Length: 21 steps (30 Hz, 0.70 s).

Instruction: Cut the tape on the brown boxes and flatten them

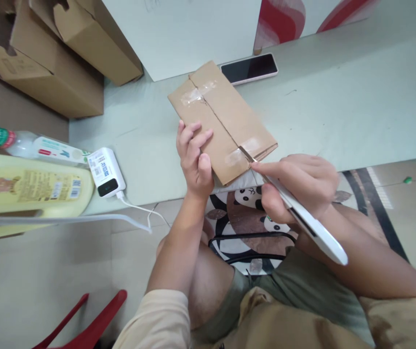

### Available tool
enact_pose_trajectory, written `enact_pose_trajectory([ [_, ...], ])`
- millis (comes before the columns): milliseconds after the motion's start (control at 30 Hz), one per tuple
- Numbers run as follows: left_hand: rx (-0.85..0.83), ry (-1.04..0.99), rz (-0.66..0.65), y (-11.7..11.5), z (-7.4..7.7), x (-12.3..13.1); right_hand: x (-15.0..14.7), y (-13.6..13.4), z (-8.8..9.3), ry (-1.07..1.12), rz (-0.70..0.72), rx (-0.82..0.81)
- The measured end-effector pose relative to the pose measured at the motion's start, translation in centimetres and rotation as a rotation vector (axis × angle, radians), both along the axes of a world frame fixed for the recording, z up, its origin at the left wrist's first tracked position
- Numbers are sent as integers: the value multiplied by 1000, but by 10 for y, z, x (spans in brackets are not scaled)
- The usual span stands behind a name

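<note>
A flat cardboard box (226,118) lies on the table, with clear tape across its lengthwise seam near both ends. My left hand (195,157) grips its left long edge, fingers bent over the top face. In my right hand (302,186) is a white utility knife (319,232) with its blade out. The blade (246,154) touches the tape at the seam on the end nearer me, and my index finger stretches along the knife towards the blade. My right palm and part of the handle's grip are hidden.
A phone (249,69) lies just beyond the box, before a white panel (193,34). Open cardboard boxes (77,82) stand at the far left. A white device (106,172) with a cable, a plastic bottle (26,144) and a yellow container (40,186) occupy the left side.
</note>
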<state>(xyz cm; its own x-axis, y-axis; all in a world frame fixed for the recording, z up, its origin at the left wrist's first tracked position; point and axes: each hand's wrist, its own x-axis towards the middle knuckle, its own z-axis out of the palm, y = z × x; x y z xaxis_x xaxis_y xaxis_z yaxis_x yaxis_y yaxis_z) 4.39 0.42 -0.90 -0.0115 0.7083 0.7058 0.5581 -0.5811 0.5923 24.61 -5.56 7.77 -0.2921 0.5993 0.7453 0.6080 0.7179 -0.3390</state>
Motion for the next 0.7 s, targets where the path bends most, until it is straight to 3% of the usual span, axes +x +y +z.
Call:
enact_pose_trajectory([
  [700, 108, -15, -61, 3, -2, 0, -2, 8, -17, 50, -10, 121],
])
